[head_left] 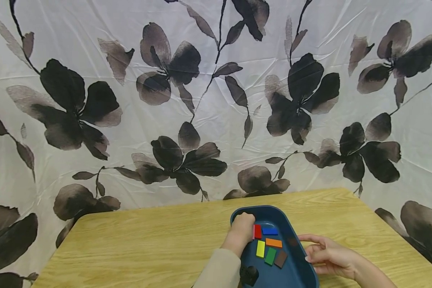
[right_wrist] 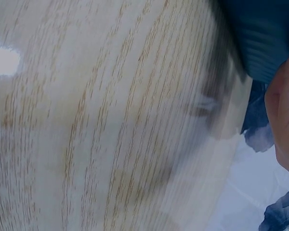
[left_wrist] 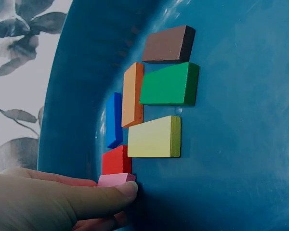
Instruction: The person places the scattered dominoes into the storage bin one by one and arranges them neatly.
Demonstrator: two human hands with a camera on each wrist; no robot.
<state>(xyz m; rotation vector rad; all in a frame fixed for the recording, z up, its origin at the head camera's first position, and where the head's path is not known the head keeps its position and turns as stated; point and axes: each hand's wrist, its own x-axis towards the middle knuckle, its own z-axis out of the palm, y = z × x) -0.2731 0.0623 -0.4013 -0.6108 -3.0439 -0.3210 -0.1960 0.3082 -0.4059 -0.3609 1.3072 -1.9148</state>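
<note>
My left hand (head_left: 242, 228) reaches into a dark blue tray (head_left: 279, 277) and pinches a small pink block (left_wrist: 116, 180) between thumb and fingers, right beside the red block (left_wrist: 116, 160). Close by on the tray floor lie a blue block (left_wrist: 113, 120), an orange block (left_wrist: 132, 96), a yellow block (left_wrist: 153, 137), a green block (left_wrist: 164, 84) and a brown block (left_wrist: 165, 45). At the tray's right side is my right hand (head_left: 329, 256), its fingers loosely bent and fingertips at the rim. The right wrist view catches only part of that hand, beside the tray's outer wall.
The tray stands on a light wood-grain table (head_left: 147, 248), toward its right part. Behind the table hangs a white cloth (head_left: 234, 120) with dark flowers. A black wrist camera (head_left: 250, 275) on the left wrist overlaps the tray's near left side.
</note>
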